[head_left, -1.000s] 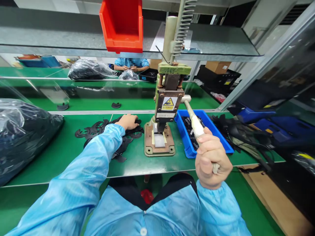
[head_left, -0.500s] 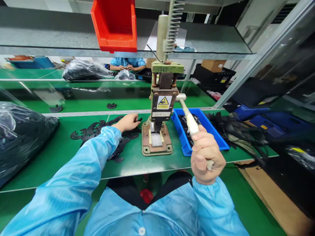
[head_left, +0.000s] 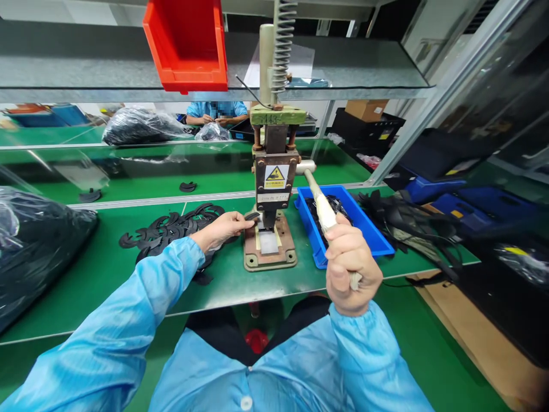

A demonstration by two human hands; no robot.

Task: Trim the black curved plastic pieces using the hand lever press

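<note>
- One slim black curved piece (head_left: 252,216) is pinched btwn thumb & fingers of L hand (head_left: 221,230); it's held at the rear L of the press base (head_left: 281,260) (flat, brown, metal), just beside the dark punch (head_left: 269,220). Whether base is touched can't be told.
- Off-white wrapped lever handle (head_left: 326,214) is gripped by R hand (head_left: 351,260), fingers curled round its lower end; handle is slanted down twd the wearer.
- Both arms are covered by light-blue sleeves (head_left: 124,309).
- Tall olive & brown metal press (head_left: 274,151) is placed btwn the hands, w/ yellow warning label (head_left: 275,177) on front & steel coil spring (head_left: 283,51) up top. Shiny silver plate (head_left: 269,242) is seen on its base.
- Loose pile of blk curved pieces (head_left: 171,229) is spread on green tabletop (head_left: 231,286), L of press, partly hidden by L hand.
- Rectangular blue plastic bin (head_left: 317,252), w/ small dark parts (head_left: 341,205) inside, is set R of press; blk straps (head_left: 403,223) are heaped beyond it.
- Clear plastic bag (head_left: 36,252), dark contents, is placed far L.
- Open red plastic bin (head_left: 193,78) is mounted above, at grey shelf edge (head_left: 107,94).
- In bkgd, co-worker's hands (head_left: 214,121) are seen nr small clear bag (head_left: 213,133).
</note>
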